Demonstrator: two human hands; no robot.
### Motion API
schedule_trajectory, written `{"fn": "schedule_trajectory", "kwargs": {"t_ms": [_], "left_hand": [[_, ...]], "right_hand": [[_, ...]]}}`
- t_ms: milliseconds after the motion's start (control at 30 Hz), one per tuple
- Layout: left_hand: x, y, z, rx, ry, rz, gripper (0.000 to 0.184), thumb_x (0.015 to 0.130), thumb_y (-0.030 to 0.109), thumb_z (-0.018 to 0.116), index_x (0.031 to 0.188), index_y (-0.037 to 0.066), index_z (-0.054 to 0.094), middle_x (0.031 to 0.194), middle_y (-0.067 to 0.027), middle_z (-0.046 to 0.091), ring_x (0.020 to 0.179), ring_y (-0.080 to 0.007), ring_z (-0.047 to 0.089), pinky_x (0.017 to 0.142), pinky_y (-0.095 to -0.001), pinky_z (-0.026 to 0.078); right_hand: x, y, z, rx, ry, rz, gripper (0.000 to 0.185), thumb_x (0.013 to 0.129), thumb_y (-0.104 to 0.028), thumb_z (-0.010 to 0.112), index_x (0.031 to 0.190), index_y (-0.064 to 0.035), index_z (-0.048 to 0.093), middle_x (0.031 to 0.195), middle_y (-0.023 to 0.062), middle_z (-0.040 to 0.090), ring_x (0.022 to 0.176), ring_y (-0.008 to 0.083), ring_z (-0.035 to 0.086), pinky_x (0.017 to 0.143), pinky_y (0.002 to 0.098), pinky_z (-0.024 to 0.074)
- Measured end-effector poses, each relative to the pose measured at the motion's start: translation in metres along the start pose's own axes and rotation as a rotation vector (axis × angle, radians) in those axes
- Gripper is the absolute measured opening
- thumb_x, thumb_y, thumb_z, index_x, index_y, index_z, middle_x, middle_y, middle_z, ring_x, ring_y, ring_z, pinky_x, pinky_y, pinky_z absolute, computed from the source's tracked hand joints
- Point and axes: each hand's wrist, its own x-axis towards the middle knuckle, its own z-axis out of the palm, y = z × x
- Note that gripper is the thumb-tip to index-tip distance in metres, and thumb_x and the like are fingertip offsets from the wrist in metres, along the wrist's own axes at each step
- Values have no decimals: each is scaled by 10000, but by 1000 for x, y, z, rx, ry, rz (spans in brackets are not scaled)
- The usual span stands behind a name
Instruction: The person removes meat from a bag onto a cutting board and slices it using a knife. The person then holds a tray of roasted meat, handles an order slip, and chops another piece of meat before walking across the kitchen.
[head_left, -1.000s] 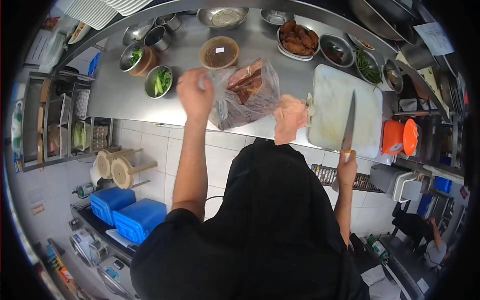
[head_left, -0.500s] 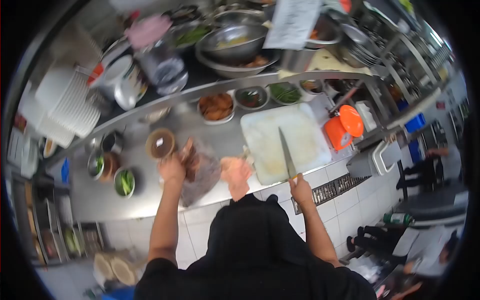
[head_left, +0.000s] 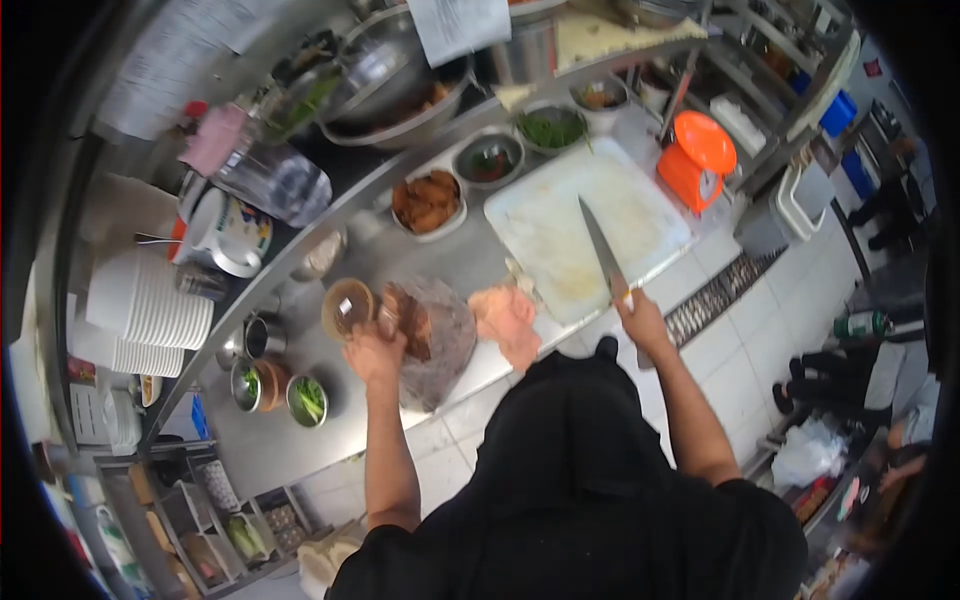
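Along the steel table (head_left: pixel 265 435), the fingers of the right hand (head_left: pixel 643 322) wrap a knife (head_left: pixel 598 238) over the cutting board (head_left: pixel 550 235), seemingly angling it clear of the left hand (head_left: pixel 375 356), whose curled fingers, grip indiscernible, meet the bagged meat (head_left: pixel 411 325).

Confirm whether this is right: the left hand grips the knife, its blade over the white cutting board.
Wrong hand: the head view shows the knife gripped by the right hand, not the left hand. Its blade is indeed over the white cutting board.
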Motion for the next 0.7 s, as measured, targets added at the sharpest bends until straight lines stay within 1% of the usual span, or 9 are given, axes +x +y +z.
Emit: {"fn": "schedule_trajectory", "kwargs": {"t_ms": [67,100,200,300,400,500,600,667,700], "left_hand": [[-2,-15,-11,-134,49,-32,457,689,412,872,983,82,756,992,-127,725,946,-309,696,894,-487,506],[-2,-26,-16,-204,78,-56,457,690,421,878,967,78,760,941,-129,723,887,-312,701,861,-476,518],[-6,-53,-23,-606,76,-151,392,778,353,883,983,44,757,869,-81,728,767,-242,675,776,-380,530],[-11,-43,-57,-1089,143,-270,229,927,158,814,1024,-33,734,1011,-43,748,827,-113,632,782,-297,508],[-7,-15,-102,-1373,245,-366,350,933,221,817,1153,-30,710,1070,-87,738,962,-142,661,904,-295,508],[2,13,-100,-1637,92,-373,312,954,227,786,1167,13,709,1103,-84,732,978,-168,677,892,-333,529],[2,88,-71,-1947,-189,-480,227,967,214,763,1130,65,708,1057,-45,721,913,-155,660,844,-342,522],[-6,145,-33,-2075,-353,-519,233,948,254,789,1091,94,698,1004,-17,705,923,-157,642,857,-333,503],[-11,176,-13,-2084,-417,-664,249,938,274,801,1087,103,697,1000,-14,704,942,-158,641,865,-332,498]], "right_hand": [[0,4,-1,65,-18,0,464,980,-388,675,1172,25,587,1008,346,704,993,533,670,835,581,530],[-3,-7,-10,86,-83,117,456,982,-383,671,1153,33,588,1009,352,702,1015,539,661,845,591,524],[-6,-4,-17,170,-79,135,424,992,-374,676,1058,36,588,843,282,708,713,402,729,667,495,567],[-5,-2,-27,243,-75,185,397,1002,-363,681,1027,22,589,725,169,668,546,237,673,525,386,537],[2,2,-42,274,-72,186,357,1007,-338,675,1026,10,596,711,132,657,532,206,647,519,365,532],[21,20,-52,279,-104,203,312,1014,-311,661,1027,-5,605,714,96,643,562,174,638,489,332,493],[48,59,-51,115,7,34,295,1031,-316,669,1008,-32,591,725,61,618,554,138,601,486,334,481],[63,75,-62,-70,31,-32,373,1008,-340,655,1101,15,586,923,308,708,848,503,700,773,560,537],[62,64,-77,-147,37,-121,374,1007,-341,651,1102,13,573,964,345,694,960,571,643,801,606,513]]}}
